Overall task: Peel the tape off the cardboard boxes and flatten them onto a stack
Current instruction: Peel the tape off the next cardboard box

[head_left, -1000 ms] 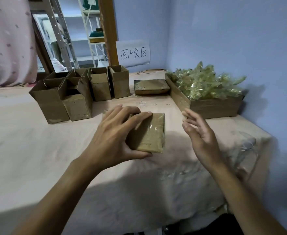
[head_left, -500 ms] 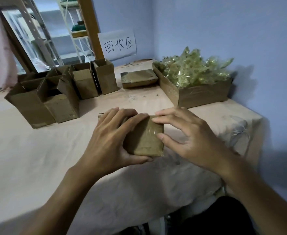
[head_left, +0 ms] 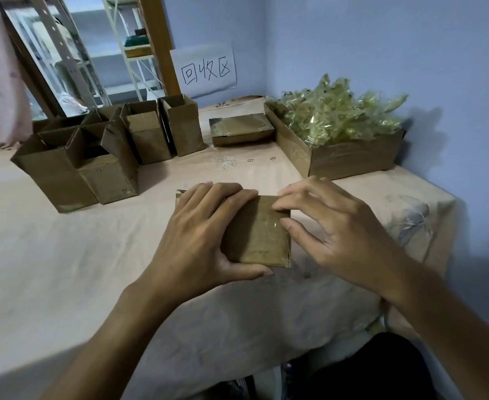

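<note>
Cardboard box [head_left: 256, 235], squat, matte brown, glossy tape [head_left: 273, 223] wrinkled over its top, resting on the cloth-covered table [head_left: 64, 255] before me. My left hand [head_left: 200, 235] grips its left side, fingers curled over; my right hand [head_left: 332, 226] pinches its taped right edge.

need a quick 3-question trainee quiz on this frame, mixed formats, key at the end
1. Multiple choice: what fills the long box at the far right of the table?
A) crumpled clear tape
B) flattened cardboard
C) folded cloth
2. True or false: the upright boxes at the far left stand open at the top.
3. Fill in: the right hand touches the right edge of the small taped box; the ___ hand grips it.
Key: 1 A; 2 true; 3 left hand.
</note>
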